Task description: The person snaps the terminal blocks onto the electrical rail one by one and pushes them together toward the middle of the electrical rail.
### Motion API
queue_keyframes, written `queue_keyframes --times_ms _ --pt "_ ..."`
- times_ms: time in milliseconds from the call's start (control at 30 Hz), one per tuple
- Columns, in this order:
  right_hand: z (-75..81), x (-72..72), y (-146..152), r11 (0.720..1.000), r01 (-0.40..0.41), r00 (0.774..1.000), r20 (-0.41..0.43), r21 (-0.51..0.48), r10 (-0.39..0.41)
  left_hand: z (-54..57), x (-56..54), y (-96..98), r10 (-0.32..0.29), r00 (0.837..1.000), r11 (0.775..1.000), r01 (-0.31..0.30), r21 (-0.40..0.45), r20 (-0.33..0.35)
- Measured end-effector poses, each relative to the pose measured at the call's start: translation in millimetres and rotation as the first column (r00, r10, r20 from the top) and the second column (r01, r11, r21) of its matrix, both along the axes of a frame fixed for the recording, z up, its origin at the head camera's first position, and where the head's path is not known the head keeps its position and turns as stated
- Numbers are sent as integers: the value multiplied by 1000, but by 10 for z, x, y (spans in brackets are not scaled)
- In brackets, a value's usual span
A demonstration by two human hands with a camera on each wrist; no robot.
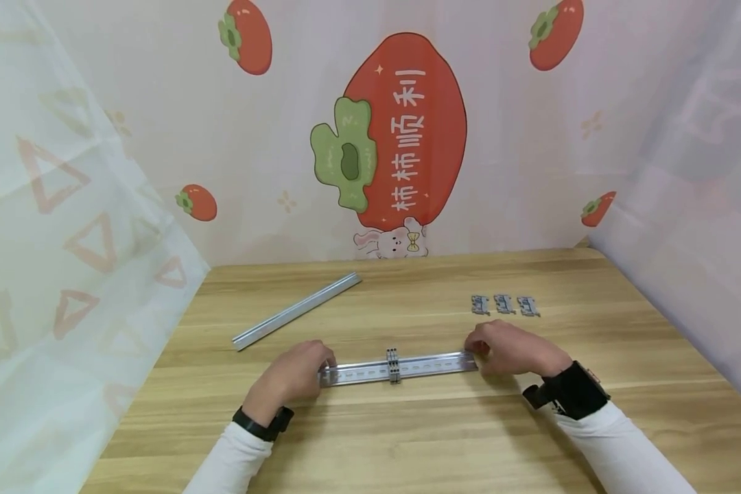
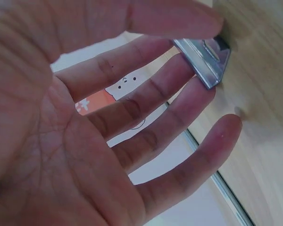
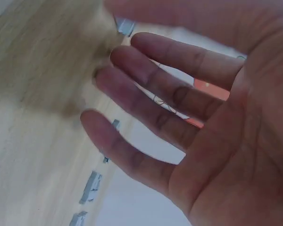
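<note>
A slotted metal DIN rail [image 1: 358,374] lies crosswise on the table, with a small stack of grey terminal blocks [image 1: 393,366] seated near its middle. At its left end my left hand [image 1: 291,375] pinches the rail between thumb and fingers; the left wrist view shows the rail's end [image 2: 205,66] against the fingertips. My right hand [image 1: 515,346] is at the right end, thumb and index finger about the rail's corner [image 3: 124,27]. The other right fingers are loosely bent, and the thumb partly hides the contact in the right wrist view.
A second DIN rail [image 1: 296,312] lies at a slant at the back left of the wooden table [image 1: 370,439]. Three loose grey terminal blocks [image 1: 503,304] lie in a row beyond my right hand. Printed cloth [image 1: 500,171] hangs behind and at both sides.
</note>
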State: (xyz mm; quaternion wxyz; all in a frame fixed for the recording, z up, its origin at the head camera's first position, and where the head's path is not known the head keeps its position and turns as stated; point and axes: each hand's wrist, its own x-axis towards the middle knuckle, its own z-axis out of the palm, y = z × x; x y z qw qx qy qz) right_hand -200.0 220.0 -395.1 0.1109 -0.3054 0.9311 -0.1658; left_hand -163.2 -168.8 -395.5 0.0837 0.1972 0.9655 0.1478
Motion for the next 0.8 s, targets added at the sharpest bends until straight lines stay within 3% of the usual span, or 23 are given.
queue_keyframes --times_ms 367,800 --pt "-59 -13 -34 998 -57 996 -63 -12 56 15 41 -7 43 999 999 -43 1 0" --pt "-67 -16 -56 997 -79 994 -75 -5 78 16 50 -34 82 996 997 -82 8 29"
